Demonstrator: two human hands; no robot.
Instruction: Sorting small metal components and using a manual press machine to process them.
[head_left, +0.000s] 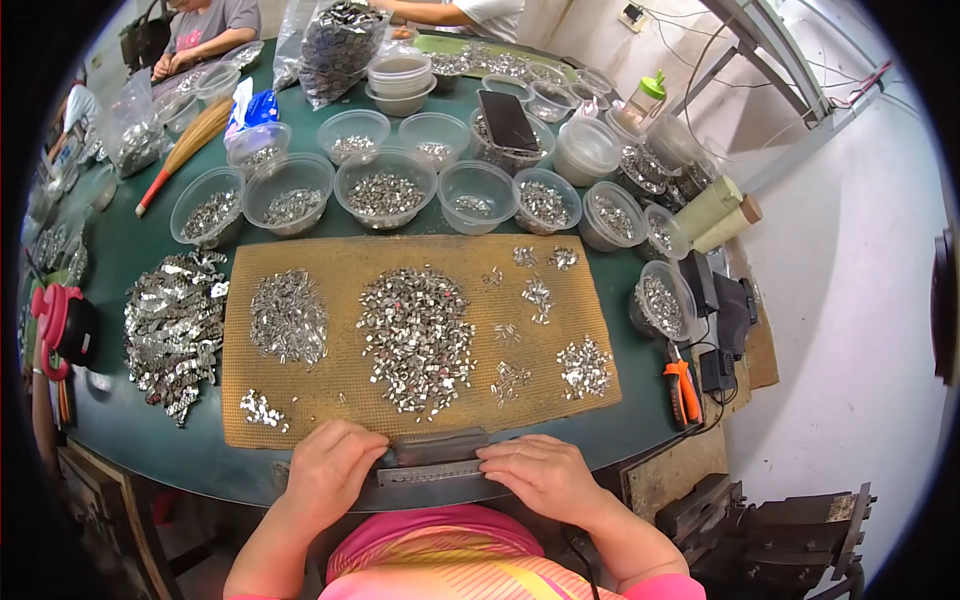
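At the table's near edge lies a narrow metal strip [430,474], ruler-like, with a darker flat bar [440,447] along its far side. My left hand [330,465] is closed, thumb and fingers pinched at the bar's left end. On the other side my right hand [545,478] has its fingers pressed together over the right ends of bar and strip. Whether either hand holds small parts is too fine to see. Just beyond, a tan textured mat [340,400] carries a large central pile of small silvery metal pieces [418,340], a left pile [288,316] and several smaller clusters.
Clear plastic bowls [386,190] of metal pieces line the mat's far side. Linked metal strips [175,330] are heaped at left. Orange-handled pliers [683,388] lie at right. A phone [508,120] rests on a bowl. Other people [215,30] sit across the table.
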